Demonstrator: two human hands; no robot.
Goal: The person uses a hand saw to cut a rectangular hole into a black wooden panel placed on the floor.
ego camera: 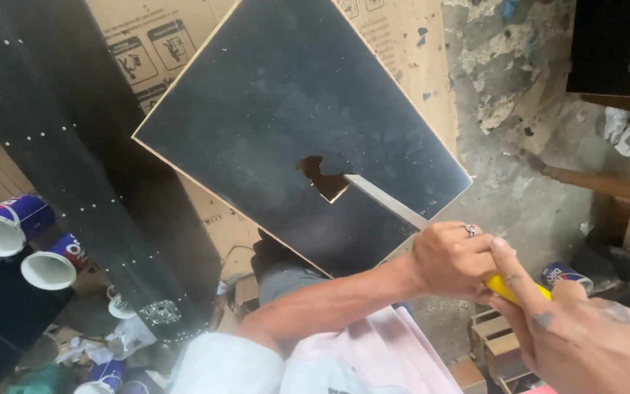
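A black-faced board [278,95] with pale wood edges leans over cardboard. Near its lower middle is a jagged hole [319,177] showing brown underneath. A chisel with a flat steel blade [384,201] and a yellow handle [508,290] has its tip at the hole's edge. My left hand [446,259], wearing a ring, grips the chisel where blade meets handle. My right hand [585,343] is wrapped over the rear end of the yellow handle, fingers along it.
A long black panel [60,131] dotted with screw heads stands at the left, over printed cardboard [154,36]. Two blue paper cups [5,222] [52,261] lie at the left. A blue cup [563,276] and wooden pieces [607,182] sit on the rough concrete floor [519,109] at the right.
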